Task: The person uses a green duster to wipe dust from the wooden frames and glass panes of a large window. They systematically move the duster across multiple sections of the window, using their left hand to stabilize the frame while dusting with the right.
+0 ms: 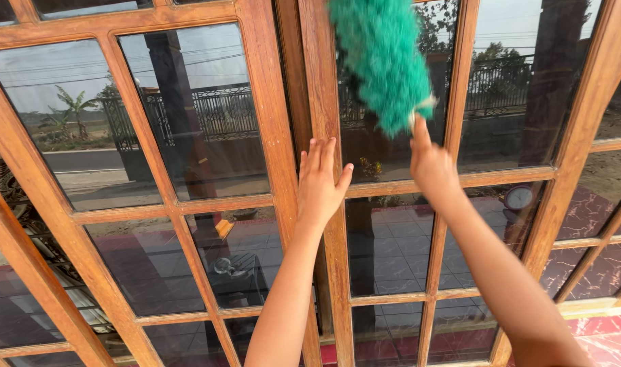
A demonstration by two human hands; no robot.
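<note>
Right hand (429,163) is clamped on the green duster (382,58) at 12 o'clock, against the glass pane (501,81). Left hand (319,182), fingers flat and together, braces the wooden door frame (324,102). Risk: hard pushing could swing the door, so the duster slips.

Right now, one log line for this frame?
left hand: flat on wooden door frame | right hand: holds green duster against glass pane

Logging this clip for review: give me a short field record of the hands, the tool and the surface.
left hand: left hand flat, fingers spread, on the door's middle frame
right hand: right hand grips the duster, raised
duster: green, fluffy, against the upper glass pane
door: wooden frame, many glass panes
outside: tiled porch, fence, road
</note>
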